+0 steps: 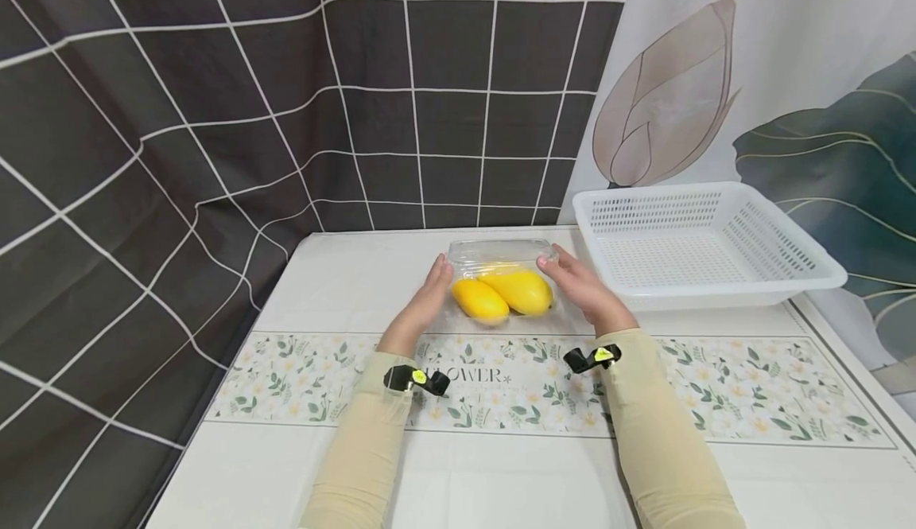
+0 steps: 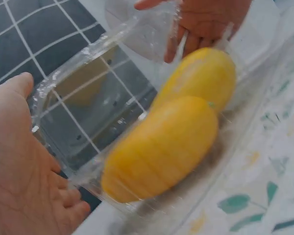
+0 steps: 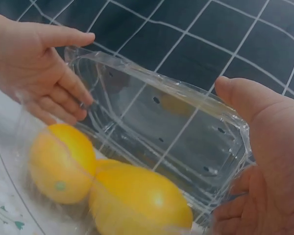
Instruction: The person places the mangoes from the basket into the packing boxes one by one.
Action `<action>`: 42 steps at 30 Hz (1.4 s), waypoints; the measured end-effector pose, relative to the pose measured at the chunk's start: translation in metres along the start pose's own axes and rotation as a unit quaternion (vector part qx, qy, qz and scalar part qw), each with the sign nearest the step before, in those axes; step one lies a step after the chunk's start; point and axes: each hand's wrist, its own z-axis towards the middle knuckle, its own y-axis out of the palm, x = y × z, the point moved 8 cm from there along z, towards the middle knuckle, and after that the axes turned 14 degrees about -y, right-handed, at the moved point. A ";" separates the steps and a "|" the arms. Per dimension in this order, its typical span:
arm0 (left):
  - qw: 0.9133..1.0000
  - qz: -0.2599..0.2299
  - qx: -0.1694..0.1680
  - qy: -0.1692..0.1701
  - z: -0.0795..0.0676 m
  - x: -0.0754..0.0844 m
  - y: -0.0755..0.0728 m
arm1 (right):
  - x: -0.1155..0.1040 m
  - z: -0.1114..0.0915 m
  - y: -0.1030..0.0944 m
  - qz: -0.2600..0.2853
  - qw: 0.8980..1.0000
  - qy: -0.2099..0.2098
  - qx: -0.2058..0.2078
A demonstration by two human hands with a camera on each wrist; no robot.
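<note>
A clear plastic clamshell box stands on the table with its lid raised toward the back. Two yellow mangoes lie side by side in its base, also seen in the left wrist view as a pair of mangoes. At the box's left side is my left hand, fingers extended and palm facing the lid. My right hand is at the opposite side, its thumb by the lid's upper rim and its fingers along the lid's side. Clear plastic blurs the exact contact.
A white perforated basket stands at the back right of the table, close to my right hand. A floral band crosses the white tablecloth. Behind hang a dark grid-patterned curtain and a pale printed one.
</note>
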 end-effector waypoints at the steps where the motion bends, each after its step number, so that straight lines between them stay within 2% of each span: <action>1: 1.000 0.006 0.010 0.007 0.001 0.000 -0.001 | 0.002 0.001 0.000 0.000 1.000 0.001 0.003; 6: 0.998 0.024 0.049 0.041 0.006 -0.002 -0.002 | 0.010 0.003 0.003 0.002 1.000 0.003 0.017; 9: 0.996 0.025 0.062 0.053 0.010 -0.005 -0.002 | 0.016 0.005 0.006 0.000 1.000 0.002 0.021; 21: 0.994 0.026 0.077 0.068 0.015 -0.011 0.002 | 0.023 0.004 0.008 -0.020 0.999 -0.029 0.033; 28: 0.993 0.032 0.084 0.083 0.016 -0.014 0.003 | 0.032 0.003 0.011 -0.057 0.995 -0.069 0.041; 33: 0.990 0.057 0.101 0.082 0.019 -0.021 0.002 | 0.036 0.003 0.014 -0.078 0.991 -0.104 0.044; 39: 0.983 0.080 0.116 0.118 0.017 -0.021 0.002 | 0.036 0.002 0.014 -0.089 0.984 -0.140 0.061; 42: 0.980 0.091 0.125 0.124 0.017 -0.022 0.002 | 0.035 0.000 0.014 -0.105 0.981 -0.151 0.067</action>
